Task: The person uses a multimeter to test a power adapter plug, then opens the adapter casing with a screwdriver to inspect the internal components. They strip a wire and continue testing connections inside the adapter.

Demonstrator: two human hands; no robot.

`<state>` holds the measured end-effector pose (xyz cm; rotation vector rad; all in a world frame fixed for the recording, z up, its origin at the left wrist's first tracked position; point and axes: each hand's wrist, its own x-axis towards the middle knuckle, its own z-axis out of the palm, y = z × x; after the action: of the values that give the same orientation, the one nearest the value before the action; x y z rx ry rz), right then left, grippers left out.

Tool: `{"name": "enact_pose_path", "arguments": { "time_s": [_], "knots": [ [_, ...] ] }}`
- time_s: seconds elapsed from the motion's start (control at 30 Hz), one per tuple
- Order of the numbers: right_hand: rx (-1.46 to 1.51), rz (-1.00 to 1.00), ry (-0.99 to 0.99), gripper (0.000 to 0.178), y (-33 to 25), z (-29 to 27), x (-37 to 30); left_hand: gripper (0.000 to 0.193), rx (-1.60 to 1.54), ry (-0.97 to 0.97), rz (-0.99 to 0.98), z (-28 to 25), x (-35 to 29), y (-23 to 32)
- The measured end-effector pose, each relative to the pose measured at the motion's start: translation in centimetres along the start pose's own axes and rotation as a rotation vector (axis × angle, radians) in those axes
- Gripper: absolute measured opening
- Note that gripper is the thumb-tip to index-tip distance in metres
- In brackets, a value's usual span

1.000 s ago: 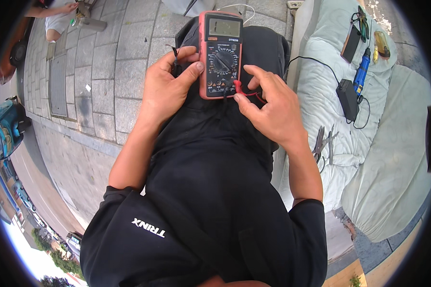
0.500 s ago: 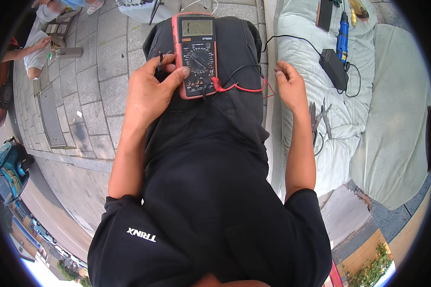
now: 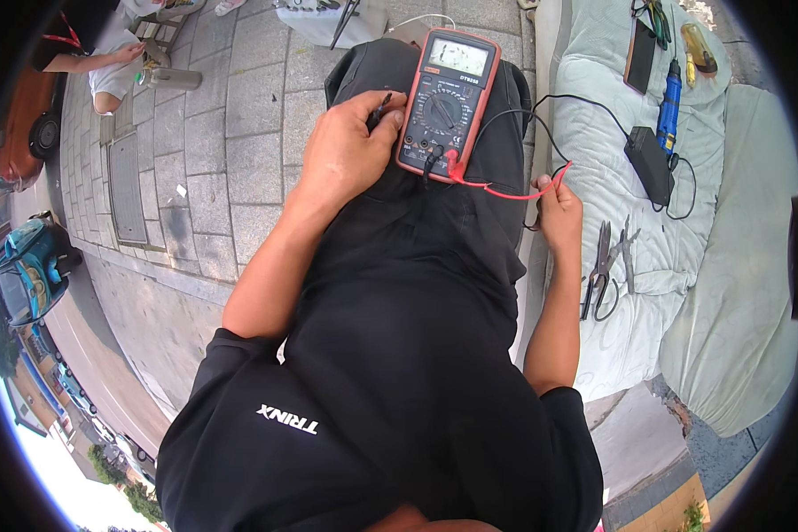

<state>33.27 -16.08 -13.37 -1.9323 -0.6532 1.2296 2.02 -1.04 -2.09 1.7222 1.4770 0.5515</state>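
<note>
A red-and-black multimeter [image 3: 446,111] lies on my lap, its display and dial facing up. Red and black test leads [image 3: 496,190] run from its lower sockets to the right. My left hand [image 3: 346,151] is closed on a small dark object [image 3: 379,113], whose kind I cannot make out. Its fingertips rest by the meter's left edge. Beside my right thigh, my right hand [image 3: 561,215] is closed, pinching the leads between thumb and fingers. Their tips are mostly hidden there.
On the pale padded cover at the right lie scissors [image 3: 601,266], a black adapter box [image 3: 650,167] with a cord, and a blue pen-shaped power tool [image 3: 670,106]. A clear plastic container [image 3: 328,19] stands ahead. Another person's hand [image 3: 130,51] shows at far left.
My left thumb has come off the meter's face to its left edge. My right hand has drawn back toward me with the leads. The view has shifted.
</note>
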Motion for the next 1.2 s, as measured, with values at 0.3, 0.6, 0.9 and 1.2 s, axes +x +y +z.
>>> {"name": "enact_pose_path", "arguments": {
  "time_s": [0.3,0.6,0.9,1.2],
  "knots": [
    [1.126,0.066,-0.69,0.035,-12.8,-2.8,-10.5,0.032,-0.588,-0.728,-0.078,-1.9,-7.7,5.9],
    [1.069,-0.135,-0.573,0.049,-17.5,0.9,-10.4,0.027,-0.5,-0.782,0.526,5.7,-8.4,5.8],
    [-0.288,-0.432,-0.547,0.032,-9.9,-1.2,-12.9,0.037,-1.163,-0.599,0.009,1.6,-6.8,6.9],
    [0.977,-0.296,-0.617,0.046,-15.9,-0.2,-10.0,0.027,-0.688,-0.538,0.18,3.7,-7.8,4.8]
  ]
}}
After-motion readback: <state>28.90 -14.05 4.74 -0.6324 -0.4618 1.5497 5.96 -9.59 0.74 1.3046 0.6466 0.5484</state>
